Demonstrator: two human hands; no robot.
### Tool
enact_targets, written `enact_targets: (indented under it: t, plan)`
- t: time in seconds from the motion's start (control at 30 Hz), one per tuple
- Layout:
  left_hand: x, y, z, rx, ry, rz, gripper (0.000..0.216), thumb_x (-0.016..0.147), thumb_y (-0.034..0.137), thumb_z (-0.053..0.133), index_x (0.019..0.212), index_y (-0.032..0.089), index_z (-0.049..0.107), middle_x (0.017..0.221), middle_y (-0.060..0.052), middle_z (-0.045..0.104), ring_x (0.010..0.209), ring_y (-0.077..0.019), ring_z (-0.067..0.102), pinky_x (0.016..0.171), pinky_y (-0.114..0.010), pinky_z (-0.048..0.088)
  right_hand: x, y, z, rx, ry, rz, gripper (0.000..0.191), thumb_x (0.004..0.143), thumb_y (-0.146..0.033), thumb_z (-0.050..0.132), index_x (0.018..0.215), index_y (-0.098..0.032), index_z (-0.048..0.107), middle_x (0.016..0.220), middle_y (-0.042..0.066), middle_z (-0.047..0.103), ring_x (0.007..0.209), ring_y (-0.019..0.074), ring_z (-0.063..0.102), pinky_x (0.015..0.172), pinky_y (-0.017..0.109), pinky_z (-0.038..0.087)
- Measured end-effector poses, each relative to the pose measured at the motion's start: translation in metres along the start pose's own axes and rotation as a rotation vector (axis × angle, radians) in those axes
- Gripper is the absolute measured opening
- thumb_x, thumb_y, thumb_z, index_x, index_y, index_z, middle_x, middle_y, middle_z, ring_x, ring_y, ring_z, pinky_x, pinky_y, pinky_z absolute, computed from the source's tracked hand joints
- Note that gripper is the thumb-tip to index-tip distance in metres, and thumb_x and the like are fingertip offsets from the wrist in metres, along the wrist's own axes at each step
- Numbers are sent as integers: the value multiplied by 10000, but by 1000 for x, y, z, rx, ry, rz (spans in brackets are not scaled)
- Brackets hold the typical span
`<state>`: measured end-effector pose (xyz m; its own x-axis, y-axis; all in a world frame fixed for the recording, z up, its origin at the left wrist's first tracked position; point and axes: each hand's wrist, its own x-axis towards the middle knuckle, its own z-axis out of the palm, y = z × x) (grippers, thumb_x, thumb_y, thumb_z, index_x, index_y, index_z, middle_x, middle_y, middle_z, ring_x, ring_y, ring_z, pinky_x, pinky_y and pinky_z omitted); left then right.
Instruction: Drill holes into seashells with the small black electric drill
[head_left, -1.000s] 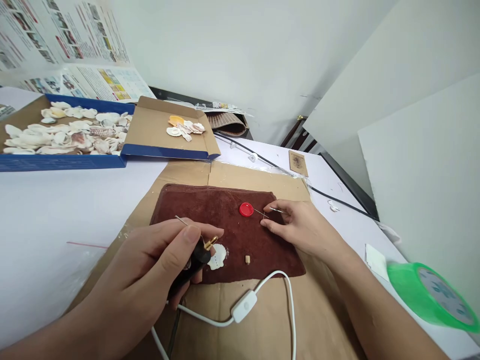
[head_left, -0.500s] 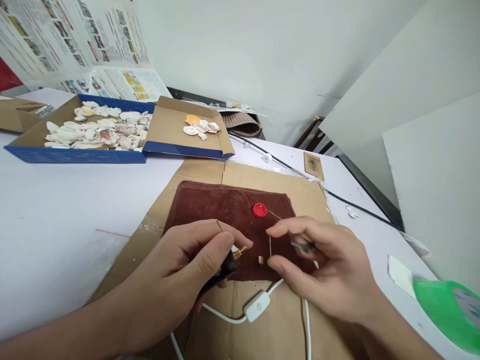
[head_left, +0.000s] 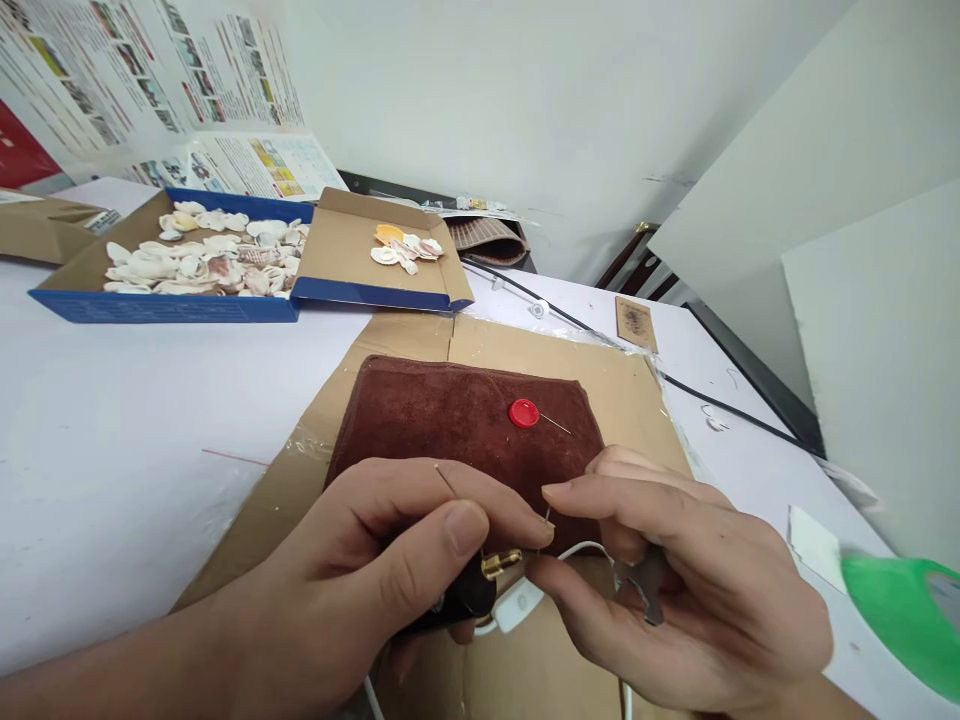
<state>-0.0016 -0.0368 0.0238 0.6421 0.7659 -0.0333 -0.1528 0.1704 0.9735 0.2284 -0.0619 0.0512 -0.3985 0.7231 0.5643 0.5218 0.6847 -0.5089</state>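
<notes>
My left hand (head_left: pixel 352 570) is closed around a black mini drill (head_left: pixel 475 592) whose brass chuck (head_left: pixel 501 563) points right. A thin metal rod (head_left: pixel 445 481) sticks up from between its thumb and forefinger. My right hand (head_left: pixel 705 580), close to the chuck, pinches a thin metal bit (head_left: pixel 547 516) upright between thumb and forefinger. A flat grey metal wrench (head_left: pixel 649 588) is tucked in its other fingers. Beyond both hands, a red round cap (head_left: pixel 523 413) and a fine needle-like bit (head_left: pixel 556 423) lie on a brown cloth (head_left: pixel 427 400).
Cardboard (head_left: pixel 525 340) lies under the cloth on the white table (head_left: pixel 150 420). A blue-edged box (head_left: pixel 165 308) of shells stands back left, its lid (head_left: pixel 345 240) holding several more. A white inline switch (head_left: pixel 517 604) and cable run below my hands. Something green (head_left: pixel 900 610) sits at right.
My two hands have come closer together, with the bit in my right fingers now near the chuck. The wrench in my right hand shows more. The view has shifted slightly.
</notes>
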Motion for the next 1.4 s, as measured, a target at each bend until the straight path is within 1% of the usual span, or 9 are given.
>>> enact_targets:
  t: [0.13,0.27,0.33,0.5,0.77,0.97,1.07,1.2,1.4]
  plan:
    - [0,4,1,86,7,70,276,1090,435,573,1136,362,835,1153,-5,813,669,-114,715,505,-169,550,-2,0,3,6,12,30,459,839,-46,759,1226,-278,678,638,-46,645,501,157,580,494,321,514]
    - [1,8,2,195,58,140,266,1081,413,592,1102,355,851,1138,-6,831,1024,-200,775,864,-255,646,-5,0,6,2,71,98,432,833,-95,804,1201,-290,687,666,-48,615,503,145,555,460,292,481]
    - [1,8,2,215,59,147,265,1083,401,588,1116,357,847,1143,0,833,1106,-214,766,948,-281,638,-5,0,7,11,87,116,408,828,-112,821,1173,-288,697,636,-65,541,505,145,548,451,282,470]
    - [0,7,2,230,72,163,264,1075,388,594,1113,335,850,1132,-15,839,1112,-236,775,944,-311,654,-2,0,8,71,126,118,368,791,-92,830,1089,-280,724,615,-67,523,499,144,532,452,280,468]
    - [0,8,2,208,79,160,246,1061,359,611,1106,333,851,1128,-20,840,1141,-245,771,960,-327,661,-2,1,8,74,111,97,369,806,-95,823,1112,-270,715,632,-67,500,509,143,543,454,277,467]
    - [-1,7,2,253,95,187,245,1064,377,614,1114,350,852,1136,-26,838,1184,-259,753,1005,-360,648,-1,-1,7,56,108,104,381,803,-88,818,1113,-285,719,611,-62,543,492,149,548,431,278,453]
    - [-1,5,1,233,78,195,242,1069,367,612,1116,373,849,1144,-9,835,1184,-241,752,1003,-337,645,-1,-1,7,61,96,95,395,811,-84,809,1136,-286,714,615,-57,558,498,155,554,438,289,460]
    - [-1,5,2,198,68,193,241,1057,317,631,1131,413,839,1162,28,826,1164,-204,754,986,-285,640,-2,0,6,63,83,86,414,822,-72,790,1168,-282,703,669,-32,656,521,157,583,462,302,487]
    - [-2,7,2,189,54,188,248,1059,311,625,1122,410,844,1160,23,822,1133,-200,760,964,-280,643,-3,1,7,67,71,82,420,819,-66,792,1170,-274,691,724,-17,705,541,147,587,467,299,485]
